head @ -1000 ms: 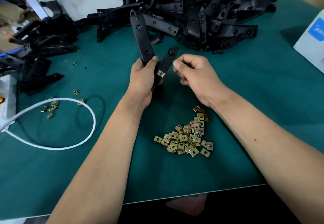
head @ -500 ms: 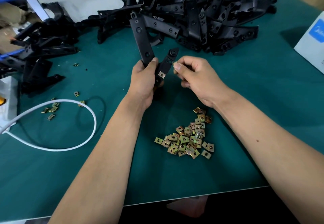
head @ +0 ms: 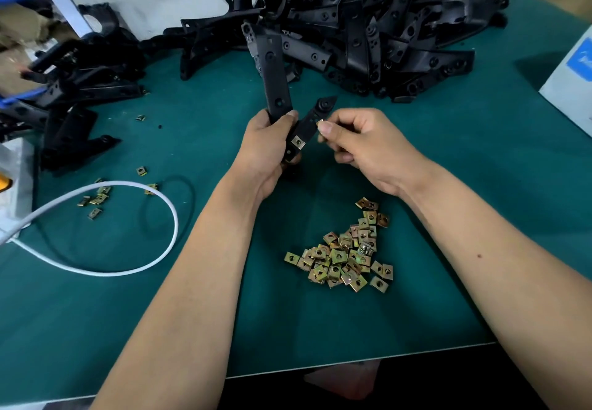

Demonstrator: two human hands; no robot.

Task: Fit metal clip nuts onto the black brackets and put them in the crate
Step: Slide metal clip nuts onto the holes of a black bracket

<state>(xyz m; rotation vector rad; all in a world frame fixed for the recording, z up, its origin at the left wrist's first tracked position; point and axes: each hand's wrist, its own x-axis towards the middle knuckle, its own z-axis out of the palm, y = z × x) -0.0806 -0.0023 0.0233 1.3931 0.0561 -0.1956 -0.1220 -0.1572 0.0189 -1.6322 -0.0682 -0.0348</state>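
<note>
Almost nothing has moved. My left hand (head: 267,150) still grips the bracket (head: 278,89); my right hand (head: 358,143) pinches a nut (head: 319,123) beside it, not on yet.

Even, fairly bright light falls from above, and shadows are soft: a dim patch lies on the green surface (head: 480,217) beneath the hands and forearms, and a darker one beside the white box (head: 570,69) at the right. The black bracket pile (head: 400,34) swallows detail — only faint sheen marks its edges. The centre is sharp; the far left is smeared and blurred. Wide-angle distortion bends the surface's near edge and stretches the forearms.
</note>
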